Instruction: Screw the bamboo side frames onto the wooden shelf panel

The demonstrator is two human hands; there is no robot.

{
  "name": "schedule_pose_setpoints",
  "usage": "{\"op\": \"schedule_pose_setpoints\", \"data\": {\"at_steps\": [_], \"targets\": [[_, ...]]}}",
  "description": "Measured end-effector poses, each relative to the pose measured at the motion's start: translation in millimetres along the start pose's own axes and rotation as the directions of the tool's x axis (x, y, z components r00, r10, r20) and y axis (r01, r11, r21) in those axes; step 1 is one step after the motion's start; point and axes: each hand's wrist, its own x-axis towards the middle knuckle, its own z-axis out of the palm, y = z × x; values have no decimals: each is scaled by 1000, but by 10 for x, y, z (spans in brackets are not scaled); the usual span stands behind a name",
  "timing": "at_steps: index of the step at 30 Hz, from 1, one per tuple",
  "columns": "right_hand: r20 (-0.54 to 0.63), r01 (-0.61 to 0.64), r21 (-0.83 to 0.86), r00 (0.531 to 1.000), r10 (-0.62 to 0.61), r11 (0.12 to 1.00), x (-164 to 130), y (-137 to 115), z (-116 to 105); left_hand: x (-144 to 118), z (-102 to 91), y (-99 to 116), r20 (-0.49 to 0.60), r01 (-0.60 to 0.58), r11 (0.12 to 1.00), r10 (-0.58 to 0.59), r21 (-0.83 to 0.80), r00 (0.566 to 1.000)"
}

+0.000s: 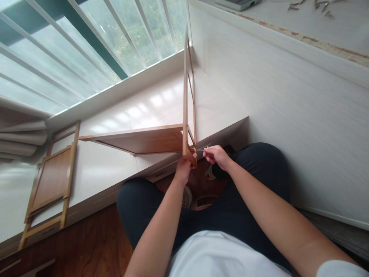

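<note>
A wide, pale window ledge runs under the big window, and a white wall panel stands on the right. On the ledge sits a wooden shelf frame, standing up tall and thin, with a flat wooden board joined to it and sticking out to the left. Another wooden frame lies flat on the ledge, well apart to the left.

The left hand is closed around the bottom corner of the upright frame. The right hand pinches a small metal tool, its tip touching that same corner.

The frame looks stiff, light and a bit wobbly, so holding it low by a thick bar seems best. The tool looks tiny and easy to drop.
</note>
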Motion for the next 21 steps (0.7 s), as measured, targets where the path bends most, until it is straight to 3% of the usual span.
{"op": "schedule_pose_setpoints", "data": {"at_steps": [21], "targets": [[-9,-86,115,996,87,990,-19,-54,-36,-22,59,28,6,7,1000,-7,-6,1000]]}}
